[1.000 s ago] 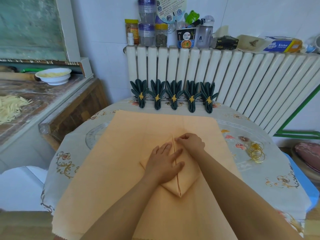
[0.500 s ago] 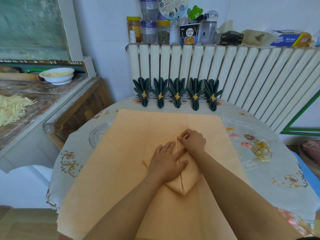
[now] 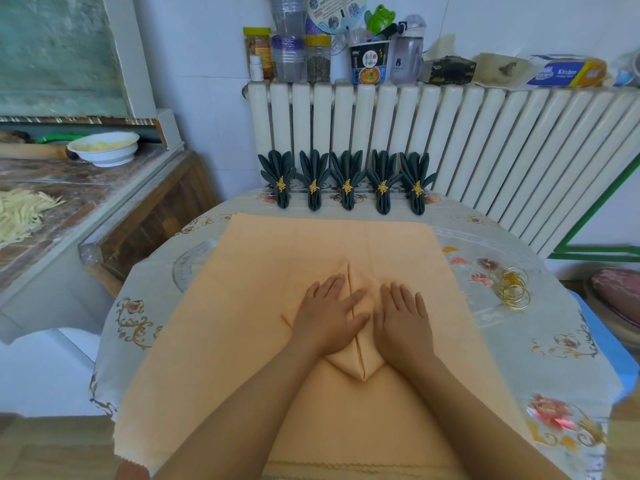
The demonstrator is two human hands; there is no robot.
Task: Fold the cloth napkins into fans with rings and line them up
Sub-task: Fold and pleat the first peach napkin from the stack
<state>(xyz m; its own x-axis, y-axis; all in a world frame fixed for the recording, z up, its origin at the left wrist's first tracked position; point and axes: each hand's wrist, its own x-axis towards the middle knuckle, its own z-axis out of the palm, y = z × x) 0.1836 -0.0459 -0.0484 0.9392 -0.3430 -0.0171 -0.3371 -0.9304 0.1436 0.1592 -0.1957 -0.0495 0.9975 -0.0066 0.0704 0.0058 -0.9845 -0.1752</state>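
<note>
A peach napkin (image 3: 360,362), folded to a point with a centre seam, lies on a larger peach cloth (image 3: 207,341) spread over the round table. My left hand (image 3: 329,317) presses flat on its left half, fingers straight. My right hand (image 3: 403,320) lies flat on its right half. Several dark green fan napkins (image 3: 346,181) with gold rings stand in a row at the table's far edge, against the radiator. A pile of loose gold rings (image 3: 514,287) sits on the table to the right.
The table wears a floral tablecloth (image 3: 554,348). A white radiator (image 3: 450,140) behind it carries jars, bottles and boxes. To the left is a worktop (image 3: 69,209) with a white bowl (image 3: 104,147) and shredded food.
My right hand has left the napkin's top point, moved down and opened flat on the right half. The left hand stays pressed on the left half.
</note>
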